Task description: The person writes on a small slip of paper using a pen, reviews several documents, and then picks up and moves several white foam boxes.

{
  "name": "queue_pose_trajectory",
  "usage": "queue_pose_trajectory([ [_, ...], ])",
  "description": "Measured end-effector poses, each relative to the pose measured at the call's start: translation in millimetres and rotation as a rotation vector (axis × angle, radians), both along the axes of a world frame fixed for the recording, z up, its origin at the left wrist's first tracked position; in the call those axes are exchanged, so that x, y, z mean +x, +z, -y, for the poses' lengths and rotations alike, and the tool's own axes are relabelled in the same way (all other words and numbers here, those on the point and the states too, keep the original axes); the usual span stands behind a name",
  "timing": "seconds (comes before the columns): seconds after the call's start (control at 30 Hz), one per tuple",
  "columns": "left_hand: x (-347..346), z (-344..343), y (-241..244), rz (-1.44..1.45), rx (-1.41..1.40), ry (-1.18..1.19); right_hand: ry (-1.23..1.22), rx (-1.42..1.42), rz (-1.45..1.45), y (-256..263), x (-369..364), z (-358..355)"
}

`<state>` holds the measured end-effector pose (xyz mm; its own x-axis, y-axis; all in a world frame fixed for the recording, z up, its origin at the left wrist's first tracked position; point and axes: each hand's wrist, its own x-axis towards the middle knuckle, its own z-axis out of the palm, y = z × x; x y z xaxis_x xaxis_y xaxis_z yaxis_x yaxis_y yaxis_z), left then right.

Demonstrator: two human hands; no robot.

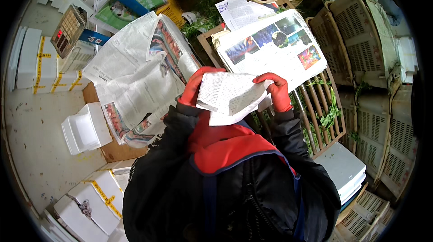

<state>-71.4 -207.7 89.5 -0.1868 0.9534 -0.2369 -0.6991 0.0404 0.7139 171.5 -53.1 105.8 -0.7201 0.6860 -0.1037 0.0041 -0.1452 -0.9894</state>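
A folded sheet of printed paper [233, 93] is held up in front of my chest between both hands. My left hand [194, 86], in a red glove, grips its left edge. The red-gloved right hand [279, 90] pinches the upper right corner between thumb and fingers. Behind it, a stack of printed sheets with colour pictures [270, 52] lies on a slatted metal rack [309, 117]. To the left, spread newspaper [135, 73] covers or lines a box whose walls are mostly hidden.
A scale with a lit display [69, 32] stands at left, near taped white foam boxes [45, 63]. A small white foam box [86, 128] lies below them. Plastic crates [362, 35] line the right side. Leafy greens [331, 110] hang on the rack.
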Motion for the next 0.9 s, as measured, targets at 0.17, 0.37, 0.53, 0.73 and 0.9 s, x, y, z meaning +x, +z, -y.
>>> queue_pose_trajectory([
  [0.17, 36.6, -6.9, -8.8, 0.407, 0.142, -0.058, -0.027, 0.739, 0.18, 8.0, -17.5, 7.5],
  [0.37, 98.8, -16.3, -28.0, 0.295, -0.028, 0.129, -0.253, 0.616, 0.231, -5.9, -59.5, 63.1],
  [0.53, 103.3, -3.1, -22.8, -0.552, -0.029, -0.031, -0.382, -0.014, -0.13, -2.2, -49.7, 57.0],
  [0.73, 105.7, -6.0, -33.9, -0.308, 0.001, -0.156, -0.463, -0.025, -0.115, -0.4, -53.0, 67.6],
  [0.9, 94.4, -8.8, -25.8, 0.749, -0.16, -0.069, -0.196, 0.526, 0.098, -0.3, -38.0, 73.0],
])
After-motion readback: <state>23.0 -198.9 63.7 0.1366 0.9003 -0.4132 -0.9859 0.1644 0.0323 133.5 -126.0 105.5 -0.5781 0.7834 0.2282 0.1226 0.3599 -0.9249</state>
